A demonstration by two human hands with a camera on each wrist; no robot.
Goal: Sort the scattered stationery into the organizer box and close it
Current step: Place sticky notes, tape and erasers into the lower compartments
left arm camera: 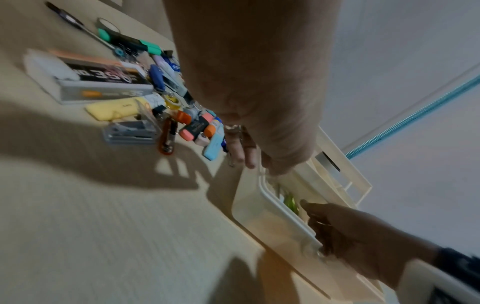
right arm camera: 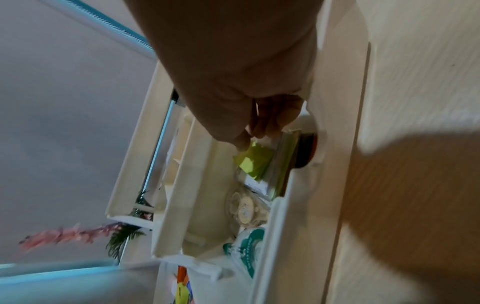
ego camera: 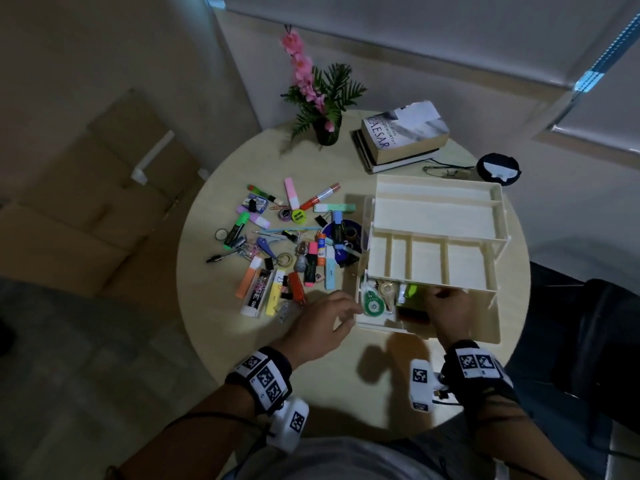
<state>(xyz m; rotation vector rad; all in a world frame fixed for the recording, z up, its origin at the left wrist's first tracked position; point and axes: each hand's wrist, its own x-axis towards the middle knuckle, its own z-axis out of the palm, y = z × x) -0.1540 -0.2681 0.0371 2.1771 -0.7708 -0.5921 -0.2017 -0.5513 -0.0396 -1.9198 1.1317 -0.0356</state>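
On the left of the round pale wooden table (ego camera: 214, 341) I see the scattered stationery pile (ego camera: 277, 244): plastic highlighters, markers, metal binder clips and tape rings, lying at all angles. At its near edge four long pieces lie side by side, long axes running roughly toward and away from me: an orange highlighter (ego camera: 248, 277), a black-and-white printed box (ego camera: 256, 292), a pastel yellow highlighter (ego camera: 274, 292) and an orange-red cutter (ego camera: 297, 287).

My left hand (ego camera: 320, 322) hovers over the table at the box's left front corner, fingers loosely extended, holding nothing.

The cream plastic tiered organizer box (ego camera: 433, 244) stands open right of the pile, two ribbed trays stepped back above the bottom compartment. A round green-and-white correction tape dispenser (ego camera: 373, 301) lies in that compartment's left end, a clear one (right arm camera: 244, 207) beside it.

My right hand (ego camera: 448, 308) reaches into the bottom compartment; thumb and fingertips (right arm camera: 242, 142) pinch the top edge of a lime-green sticky-note pad (right arm camera: 255, 161), standing on edge against other flat items.

A stack of books (ego camera: 398, 140) and a potted pink flower (ego camera: 311, 98) sit at the far rim.
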